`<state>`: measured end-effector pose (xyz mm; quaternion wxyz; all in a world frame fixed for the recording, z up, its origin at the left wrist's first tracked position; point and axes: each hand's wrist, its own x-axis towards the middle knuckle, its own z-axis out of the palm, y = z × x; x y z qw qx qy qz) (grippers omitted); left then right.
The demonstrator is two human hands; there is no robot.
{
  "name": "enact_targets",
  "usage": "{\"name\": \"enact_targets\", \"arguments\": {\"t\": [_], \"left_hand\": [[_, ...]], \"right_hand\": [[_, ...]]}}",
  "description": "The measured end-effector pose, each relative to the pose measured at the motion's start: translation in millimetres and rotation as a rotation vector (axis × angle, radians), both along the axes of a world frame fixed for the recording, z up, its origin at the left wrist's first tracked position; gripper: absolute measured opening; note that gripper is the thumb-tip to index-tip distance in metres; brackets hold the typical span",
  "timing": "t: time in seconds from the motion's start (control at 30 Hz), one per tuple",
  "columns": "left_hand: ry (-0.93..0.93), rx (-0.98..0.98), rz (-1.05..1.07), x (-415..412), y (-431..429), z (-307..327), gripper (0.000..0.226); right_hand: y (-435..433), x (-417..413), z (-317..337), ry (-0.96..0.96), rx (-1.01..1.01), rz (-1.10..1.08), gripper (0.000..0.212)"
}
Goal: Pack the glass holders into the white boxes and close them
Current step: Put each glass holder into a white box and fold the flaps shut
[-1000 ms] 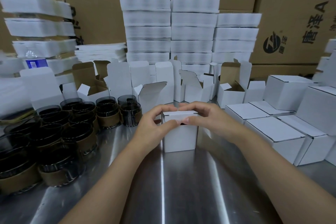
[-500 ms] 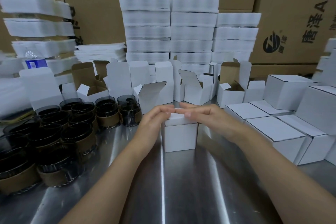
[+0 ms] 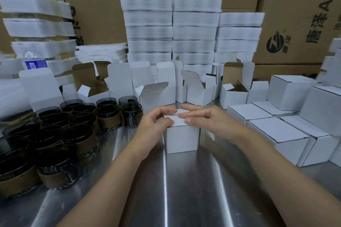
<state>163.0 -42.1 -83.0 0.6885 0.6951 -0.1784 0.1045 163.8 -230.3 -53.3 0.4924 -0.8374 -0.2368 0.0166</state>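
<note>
A small white box (image 3: 181, 138) stands on the metal table (image 3: 184, 190) in front of me, its lid lying flat. My left hand (image 3: 156, 121) grips the box's top left edge, fingers curled over the back and thumb on the lid. My right hand (image 3: 204, 119) lies across the lid with straight fingers, its thumb at the front right corner. Several dark glass holders (image 3: 55, 134) with brown bands stand packed together at the left. What is inside the box is hidden.
A row of open white boxes (image 3: 156, 94) stands behind the hands. Closed white boxes (image 3: 276, 131) are stacked at the right. Stacks of white foam trays (image 3: 193, 33), a water bottle (image 3: 34, 62) and big brown cartons (image 3: 295, 14) fill the back.
The lid has gone from half-folded to flat on the box. Both hands have come down onto it, and the right fingers have straightened across the top.
</note>
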Motion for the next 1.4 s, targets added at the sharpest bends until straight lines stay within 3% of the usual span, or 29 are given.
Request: {"name": "enact_targets", "arguments": {"t": [0.1,0.37,0.43,0.5,0.6,0.83,1.03,1.17,1.27,1.4], "left_hand": [[0.013,-0.012,-0.003,0.7,0.3,0.2,0.025],[0.024,-0.003,0.009,-0.6,0.2,-0.7,0.028],[0.021,-0.001,0.024,-1.1,-0.3,-1.5,0.032],[0.003,0.000,0.047,-3.0,-2.0,-1.4,0.035],[-0.018,-0.007,0.079,-4.2,-2.8,-0.4,0.036],[-0.063,-0.040,0.154,-5.8,-3.1,-0.5,0.023],[-0.112,-0.145,0.228,-7.9,-3.0,2.0,0.030],[-0.131,-0.136,0.260,-6.9,-1.4,2.3,0.030],[-0.102,-0.135,0.266,-5.7,-1.8,2.6,0.029],[-0.077,-0.094,0.249,-6.3,-2.8,0.8,0.029]], "right_hand": [[-0.6,1.3,-0.1,-0.004,-0.019,-0.021,0.020],[0.9,-8.2,10.1,-0.005,-0.087,-0.015,0.020],[5.1,-12.5,13.3,-0.064,-0.187,-0.117,0.016],[14.7,-16.7,12.6,-0.253,-0.387,-0.284,0.016],[34.0,-26.1,6.7,-0.482,-0.541,-0.446,0.037],[59.4,-36.4,-13.2,-0.707,-0.636,-0.597,0.073],[61.2,-29.5,-17.2,-0.652,-0.467,-0.564,0.050],[41.4,-28.4,2.9,-0.714,-0.324,-0.545,0.046],[19.3,-32.8,33.9,-0.755,-0.129,-0.645,0.042],[-32.8,-35.9,63.1,-0.707,-0.119,-0.892,0.035]]}}
